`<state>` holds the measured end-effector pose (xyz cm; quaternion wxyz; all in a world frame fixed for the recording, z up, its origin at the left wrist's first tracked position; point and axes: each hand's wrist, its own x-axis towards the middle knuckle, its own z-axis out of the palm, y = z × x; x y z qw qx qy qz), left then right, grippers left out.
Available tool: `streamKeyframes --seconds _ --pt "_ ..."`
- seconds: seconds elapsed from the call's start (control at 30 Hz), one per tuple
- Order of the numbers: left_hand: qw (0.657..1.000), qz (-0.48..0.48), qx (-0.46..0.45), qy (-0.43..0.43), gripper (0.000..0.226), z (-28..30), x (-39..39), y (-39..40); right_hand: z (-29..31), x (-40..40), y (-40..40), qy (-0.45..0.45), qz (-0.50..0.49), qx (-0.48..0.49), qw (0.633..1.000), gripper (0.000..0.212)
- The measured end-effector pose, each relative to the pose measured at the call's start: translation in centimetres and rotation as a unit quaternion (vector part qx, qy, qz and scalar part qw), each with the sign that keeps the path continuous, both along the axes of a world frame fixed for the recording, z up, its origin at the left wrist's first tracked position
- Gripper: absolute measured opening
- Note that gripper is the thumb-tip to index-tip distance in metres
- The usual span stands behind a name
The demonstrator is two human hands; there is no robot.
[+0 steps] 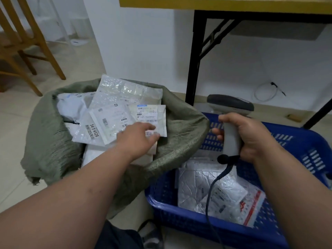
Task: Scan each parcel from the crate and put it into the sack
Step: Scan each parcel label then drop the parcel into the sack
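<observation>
An olive-green woven sack [181, 126] stands open at left centre, filled with several white and silvery parcels. My left hand [137, 138] reaches into its mouth and pinches the lower edge of a small white labelled parcel [152, 114] lying on top of the pile. My right hand [246, 136] grips the grey handle of a barcode scanner [231, 112], held upright over the blue plastic crate [291, 141] at right. The scanner's dark cable hangs down into the crate. Several silvery bubble-wrap parcels [212, 187] lie in the crate's bottom.
A black-legged table [195, 56] with a yellow top stands behind the crate against the white wall. A wooden chair [27, 42] is at the far left on the tiled floor. A white cable coil [265, 92] lies under the table.
</observation>
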<state>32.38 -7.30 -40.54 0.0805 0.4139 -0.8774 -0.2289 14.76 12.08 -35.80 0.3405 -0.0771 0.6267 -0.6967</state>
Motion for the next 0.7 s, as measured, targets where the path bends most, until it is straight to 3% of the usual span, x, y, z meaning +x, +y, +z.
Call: streamKeyframes --seconds 0.17,0.3,0.53,0.63,0.7 --pt "0.989 -0.017 0.014 0.145 0.033 2.4 -2.1 3.3 -0.7 -2.1 3.3 0.044 -0.019 0.083 0.995 0.011" --pt "0.984 -0.089 -0.015 0.156 0.033 3.7 -5.1 6.8 -1.8 -3.7 5.7 0.065 -0.018 0.150 0.986 0.012" --pt "0.956 -0.256 -0.087 0.116 0.037 1.9 -10.8 13.4 -4.0 -6.8 9.7 0.056 -0.035 0.178 0.982 0.014" --pt "0.953 -0.293 -0.053 0.052 0.038 -1.1 -13.7 15.5 -5.3 -8.6 11.2 0.047 -0.054 0.195 0.978 0.015" --pt "0.957 -0.289 0.019 -0.021 0.040 -3.7 -15.7 16.4 -6.4 -10.0 11.8 0.038 -0.064 0.206 0.976 0.015"
